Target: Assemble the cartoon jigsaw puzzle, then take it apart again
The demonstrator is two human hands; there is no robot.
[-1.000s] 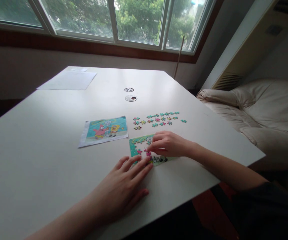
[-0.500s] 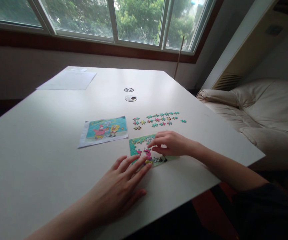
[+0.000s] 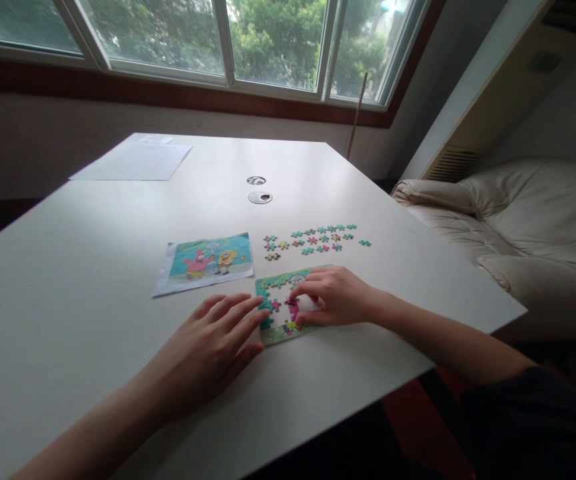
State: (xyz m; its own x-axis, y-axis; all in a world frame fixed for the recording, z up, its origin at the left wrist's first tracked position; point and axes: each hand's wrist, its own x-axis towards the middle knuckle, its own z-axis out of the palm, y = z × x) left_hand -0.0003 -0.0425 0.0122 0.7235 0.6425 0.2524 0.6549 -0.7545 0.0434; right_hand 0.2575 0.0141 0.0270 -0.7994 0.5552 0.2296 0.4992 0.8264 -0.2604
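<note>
A partly built cartoon jigsaw puzzle (image 3: 281, 320) lies near the table's front edge. My left hand (image 3: 208, 350) rests flat on the table with fingers spread, its fingertips touching the puzzle's left edge. My right hand (image 3: 335, 297) lies over the puzzle's right part, fingers curled and pressing on the pieces; whether it holds a piece is hidden. Several loose puzzle pieces (image 3: 313, 240) are spread out just beyond the puzzle. A printed reference picture (image 3: 205, 263) lies to the left of the puzzle.
The white table (image 3: 93, 253) has a round cable hole (image 3: 261, 197) with its cap (image 3: 256, 180) beside it, and a sheet of paper (image 3: 133, 162) at the far left. A cream cushioned seat (image 3: 528, 227) stands to the right. Windows run behind.
My left hand slid left, from the puzzle's bottom edge to its left edge. My right hand shifted slightly down and left over the puzzle. The view turned a little.
</note>
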